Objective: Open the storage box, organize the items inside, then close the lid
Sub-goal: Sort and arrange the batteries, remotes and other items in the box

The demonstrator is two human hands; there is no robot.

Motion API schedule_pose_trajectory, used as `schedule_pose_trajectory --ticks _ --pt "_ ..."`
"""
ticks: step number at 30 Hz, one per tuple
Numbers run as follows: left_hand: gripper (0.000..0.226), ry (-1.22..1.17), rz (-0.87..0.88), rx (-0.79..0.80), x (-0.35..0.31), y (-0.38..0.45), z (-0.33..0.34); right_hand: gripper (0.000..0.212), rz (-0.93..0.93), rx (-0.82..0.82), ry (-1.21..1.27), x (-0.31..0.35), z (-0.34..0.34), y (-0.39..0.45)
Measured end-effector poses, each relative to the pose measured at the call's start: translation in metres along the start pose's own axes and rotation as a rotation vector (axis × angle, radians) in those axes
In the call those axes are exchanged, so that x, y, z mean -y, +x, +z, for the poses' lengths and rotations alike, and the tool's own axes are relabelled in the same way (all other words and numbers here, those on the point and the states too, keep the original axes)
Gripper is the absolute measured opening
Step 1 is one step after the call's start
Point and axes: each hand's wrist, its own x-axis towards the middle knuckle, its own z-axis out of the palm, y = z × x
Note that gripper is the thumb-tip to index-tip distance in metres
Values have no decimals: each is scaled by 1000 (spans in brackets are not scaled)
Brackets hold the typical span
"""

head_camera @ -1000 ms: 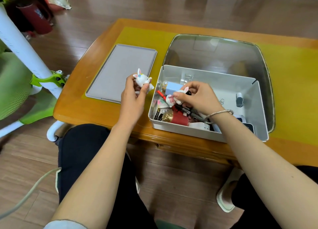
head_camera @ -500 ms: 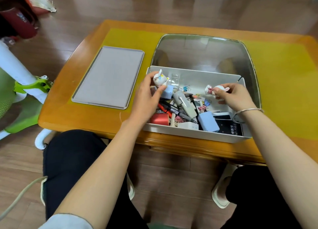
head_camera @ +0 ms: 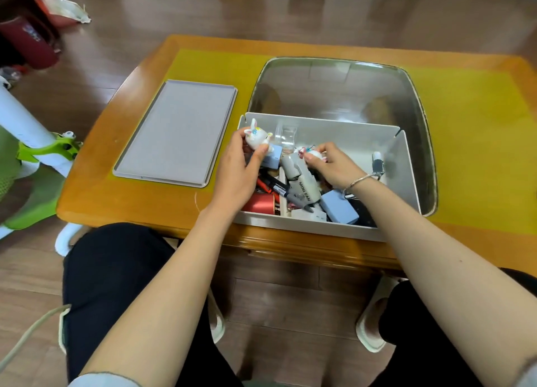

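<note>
Sitting at the table [head_camera: 139, 200], the person has both hands in the open white storage box [head_camera: 343, 130] at its near edge. Left hand [head_camera: 238, 171] pinches a white bunny figure [head_camera: 257, 138] between thumb and fingers, over the box's back-left corner. Right hand [head_camera: 334, 165] has fingers curled round a second small figure [head_camera: 312, 154], above a grey mini fan [head_camera: 300, 180]. Box clutter: markers, red roll [head_camera: 260, 205], blue block [head_camera: 340, 206]. Grey lid [head_camera: 177, 130] lies flat left of the box.

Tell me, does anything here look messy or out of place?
Yes: the storage box is a jumble, with the mini fan, pens and blue blocks lying crisscross. Its lid lies flat on the table beside it. Nothing looks spilled or broken.
</note>
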Motion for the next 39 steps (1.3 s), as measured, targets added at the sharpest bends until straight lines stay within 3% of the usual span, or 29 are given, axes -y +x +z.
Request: schedule_pose_trajectory --ticks 5,13,19,23,28,32,36,39 --pt "29 -32 -15 8 -1 -1 0 33 -55 12 -17 -2 -6 0" --pt "29 -27 -14 38 -1 0 1 24 -67 -225 140 -15 -17 11" --pt "28 -30 -5 42 -2 1 4 37 -43 3 98 -7 -1 22" --pt "28 -48 -13 21 -7 5 8 36 -83 5 8 -3 -9 19" --pt "25 -95 31 21 -23 15 21 27 -149 -56 75 -2 -35 4" --pt "29 -107 62 177 -35 29 37 25 -163 -109 232 -6 -69 -15" --pt "27 -55 63 423 -46 43 60 27 -160 -341 159 -21 -95 -24" --pt "31 61 34 578 -51 53 81 33 -129 -423 171 -31 -102 -23"
